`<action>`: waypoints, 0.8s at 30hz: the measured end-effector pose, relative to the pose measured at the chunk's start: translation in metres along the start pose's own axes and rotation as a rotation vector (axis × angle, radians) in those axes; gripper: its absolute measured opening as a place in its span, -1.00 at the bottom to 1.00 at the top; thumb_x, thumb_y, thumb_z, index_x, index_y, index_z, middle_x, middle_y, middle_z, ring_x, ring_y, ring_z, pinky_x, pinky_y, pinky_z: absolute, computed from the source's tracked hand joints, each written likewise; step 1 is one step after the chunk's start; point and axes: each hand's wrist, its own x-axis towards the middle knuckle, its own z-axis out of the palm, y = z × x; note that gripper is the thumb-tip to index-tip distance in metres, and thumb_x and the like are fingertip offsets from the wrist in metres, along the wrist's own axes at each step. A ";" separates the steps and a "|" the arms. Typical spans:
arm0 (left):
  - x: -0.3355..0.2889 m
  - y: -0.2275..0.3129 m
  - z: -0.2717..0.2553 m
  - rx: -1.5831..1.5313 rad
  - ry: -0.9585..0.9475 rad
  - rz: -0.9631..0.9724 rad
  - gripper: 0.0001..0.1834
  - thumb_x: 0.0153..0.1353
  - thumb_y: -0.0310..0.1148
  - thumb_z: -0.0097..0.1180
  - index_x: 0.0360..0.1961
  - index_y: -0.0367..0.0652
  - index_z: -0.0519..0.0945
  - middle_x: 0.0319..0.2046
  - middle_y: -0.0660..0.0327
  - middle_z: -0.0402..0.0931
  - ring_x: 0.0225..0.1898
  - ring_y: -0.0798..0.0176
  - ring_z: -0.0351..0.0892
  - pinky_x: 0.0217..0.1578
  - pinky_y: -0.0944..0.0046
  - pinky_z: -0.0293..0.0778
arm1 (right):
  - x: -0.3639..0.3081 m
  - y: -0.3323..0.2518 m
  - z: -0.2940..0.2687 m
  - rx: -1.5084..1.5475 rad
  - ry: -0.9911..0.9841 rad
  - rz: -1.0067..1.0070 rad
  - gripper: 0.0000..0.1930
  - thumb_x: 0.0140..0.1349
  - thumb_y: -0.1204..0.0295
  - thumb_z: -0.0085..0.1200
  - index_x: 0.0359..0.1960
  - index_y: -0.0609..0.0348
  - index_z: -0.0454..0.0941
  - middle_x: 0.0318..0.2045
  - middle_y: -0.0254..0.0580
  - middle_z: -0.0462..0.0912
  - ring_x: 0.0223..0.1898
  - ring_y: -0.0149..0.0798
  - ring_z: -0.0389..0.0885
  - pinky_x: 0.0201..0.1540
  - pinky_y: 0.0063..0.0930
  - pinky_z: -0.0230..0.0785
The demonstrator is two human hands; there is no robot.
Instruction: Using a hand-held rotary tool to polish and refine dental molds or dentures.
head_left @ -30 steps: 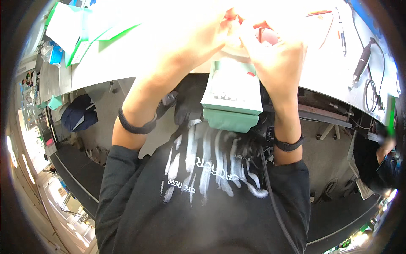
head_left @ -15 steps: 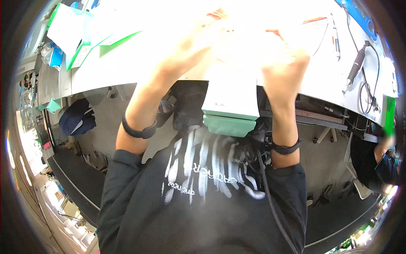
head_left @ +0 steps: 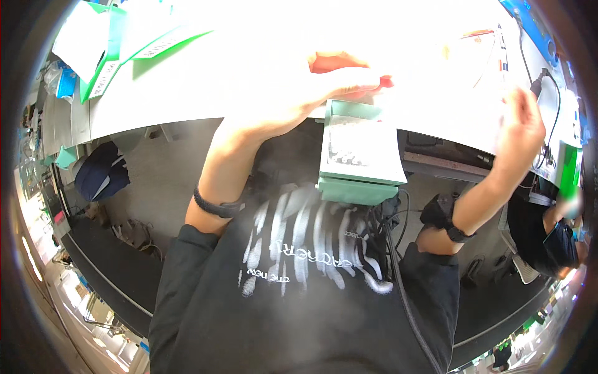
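Observation:
Over the glaring white worktop, my left hand (head_left: 339,81) is closed in a pinch, thumb and fingertips together. Glare washes out whatever it may hold. Just below those fingertips, a pale green box (head_left: 361,192) juts out past the table's front edge toward my chest, with several small dark pieces (head_left: 349,156) on its white inside. Far to the right, my right hand (head_left: 522,121) has its fingers closed round a corded black electric screwdriver (head_left: 536,88). Only the cable end of that tool shows; its metal tip is hidden by the hand.
Green-edged white folders (head_left: 103,81) stand at the left of the worktop, beside a blue and clear plastic package (head_left: 65,81). A blue device (head_left: 536,28) sits at the far right, with black cable (head_left: 557,93) hanging near it. Another person's arm (head_left: 554,215) is at the right.
My right hand has left the middle and gone right to the electric screwdriver. My left hand has come nearer and a little right, above the box, whose inside now shows more.

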 end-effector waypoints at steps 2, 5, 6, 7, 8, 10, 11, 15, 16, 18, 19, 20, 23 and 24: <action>0.003 0.003 0.002 0.181 0.013 0.165 -0.68 0.20 -0.35 0.16 -0.10 -0.36 0.57 -0.19 0.02 0.61 -0.11 0.16 0.61 0.00 0.27 0.49 | 0.009 0.014 -0.018 -0.091 0.182 -0.062 -0.68 0.23 0.26 0.12 -0.14 0.26 0.62 -0.39 -0.16 0.67 -0.33 -0.40 0.58 -0.22 -0.57 0.37; 0.011 -0.002 0.004 0.136 0.026 0.034 -0.65 0.20 -0.33 0.16 -0.07 -0.37 0.56 -0.14 -0.01 0.59 -0.10 0.14 0.62 -0.01 0.26 0.50 | 0.034 0.081 -0.065 -0.559 0.152 0.210 -0.24 0.08 -0.21 0.07 -0.02 0.33 0.54 -0.23 -0.02 0.65 -0.16 -0.23 0.57 0.01 -0.39 0.31; 0.012 -0.003 0.005 0.129 0.018 0.033 -0.65 0.20 -0.33 0.16 -0.07 -0.37 0.56 -0.14 -0.01 0.59 -0.10 0.14 0.62 -0.01 0.26 0.50 | 0.043 0.102 -0.072 -0.613 0.108 0.272 -0.17 0.06 -0.26 0.05 0.02 0.38 0.50 -0.23 0.00 0.63 -0.14 -0.21 0.55 0.05 -0.38 0.28; 0.009 -0.004 0.004 -0.087 -0.034 0.119 -0.66 0.20 -0.35 0.16 -0.07 -0.36 0.56 -0.14 -0.01 0.60 -0.12 0.14 0.63 -0.04 0.26 0.51 | 0.052 0.103 -0.069 -0.479 -0.038 0.312 -0.13 0.04 -0.28 0.06 0.04 0.42 0.47 -0.25 0.03 0.62 -0.14 -0.21 0.54 0.06 -0.40 0.26; 0.006 -0.004 0.004 -0.303 -0.086 0.205 -0.68 0.21 -0.36 0.16 -0.07 -0.35 0.56 -0.15 -0.02 0.60 -0.13 0.15 0.63 -0.07 0.26 0.53 | 0.060 0.102 -0.067 -0.343 -0.182 0.351 -0.08 0.03 -0.29 0.07 0.06 0.46 0.44 -0.28 0.05 0.60 -0.13 -0.22 0.53 0.08 -0.42 0.23; 0.006 0.002 0.008 -0.323 -0.080 0.133 -0.69 0.20 -0.37 0.17 -0.07 -0.33 0.57 -0.18 -0.01 0.61 -0.15 0.17 0.64 -0.09 0.27 0.55 | 0.059 0.092 -0.055 -0.397 -0.048 0.305 -0.11 0.03 -0.24 0.10 0.04 0.48 0.42 -0.36 0.00 0.59 -0.22 -0.25 0.53 -0.02 -0.48 0.28; 0.007 0.003 0.009 -0.332 -0.072 0.064 -0.70 0.20 -0.39 0.17 -0.08 -0.32 0.57 -0.21 0.00 0.62 -0.17 0.19 0.65 -0.12 0.27 0.56 | 0.063 0.093 -0.051 -0.446 -0.079 0.299 -0.16 0.04 -0.19 0.11 0.02 0.49 0.44 -0.38 -0.04 0.59 -0.27 -0.26 0.54 -0.08 -0.48 0.30; 0.007 -0.002 0.011 -0.324 -0.089 0.101 -0.75 0.21 -0.42 0.16 -0.11 -0.31 0.59 -0.26 0.04 0.64 -0.19 0.22 0.65 -0.12 0.29 0.56 | 0.069 0.090 -0.046 -0.328 -0.057 0.327 -0.31 0.06 -0.05 0.16 -0.06 0.44 0.48 -0.50 -0.19 0.55 -0.47 -0.38 0.46 -0.31 -0.55 0.27; 0.006 -0.004 0.011 -0.299 -0.080 0.109 -0.77 0.21 -0.42 0.15 -0.14 -0.30 0.60 -0.27 0.05 0.64 -0.20 0.23 0.65 -0.11 0.29 0.55 | 0.071 0.085 -0.044 -0.241 -0.027 0.344 -0.36 0.06 0.00 0.18 -0.08 0.42 0.49 -0.55 -0.24 0.52 -0.54 -0.44 0.41 -0.39 -0.58 0.25; 0.008 -0.002 0.013 -0.278 -0.070 0.123 -0.80 0.22 -0.43 0.14 -0.16 -0.29 0.60 -0.28 0.07 0.65 -0.20 0.25 0.65 -0.11 0.30 0.55 | 0.059 0.071 -0.042 0.190 0.037 0.404 -0.50 0.12 0.11 0.16 -0.12 0.36 0.47 -0.58 -0.28 0.47 -0.58 -0.54 0.33 -0.48 -0.68 0.17; 0.008 0.000 0.013 -0.188 -0.088 0.105 -0.82 0.22 -0.44 0.13 -0.18 -0.29 0.61 -0.28 0.08 0.65 -0.21 0.26 0.65 -0.11 0.30 0.54 | 0.051 0.065 -0.043 0.841 -0.371 0.314 -0.58 0.15 0.18 0.12 -0.16 0.31 0.41 -0.58 -0.30 0.46 -0.58 -0.53 0.35 -0.50 -0.66 0.16; 0.008 0.001 0.014 -0.098 -0.106 0.086 -0.84 0.23 -0.45 0.12 -0.20 -0.28 0.62 -0.29 0.08 0.65 -0.22 0.26 0.65 -0.12 0.31 0.54 | 0.042 0.057 -0.042 1.481 -0.787 0.181 -0.67 0.19 0.25 0.08 -0.21 0.27 0.36 -0.57 -0.32 0.45 -0.58 -0.52 0.37 -0.52 -0.64 0.15; 0.008 -0.006 0.017 -0.166 -0.099 0.190 -0.83 0.23 -0.45 0.11 -0.20 -0.30 0.62 -0.30 0.11 0.65 -0.23 0.28 0.64 -0.13 0.32 0.52 | -0.006 0.002 0.000 1.708 -0.812 0.319 -0.70 0.25 0.27 -0.04 -0.15 0.25 0.30 -0.43 -0.19 0.50 -0.45 -0.35 0.49 -0.39 -0.52 0.30; 0.010 -0.006 0.018 -0.174 -0.116 0.191 -0.83 0.23 -0.45 0.11 -0.20 -0.30 0.62 -0.30 0.11 0.65 -0.23 0.28 0.64 -0.13 0.32 0.52 | -0.024 -0.004 0.013 1.792 -0.802 0.365 -0.61 0.28 0.21 -0.09 -0.05 0.29 0.34 -0.29 -0.10 0.57 -0.39 -0.26 0.54 -0.31 -0.36 0.40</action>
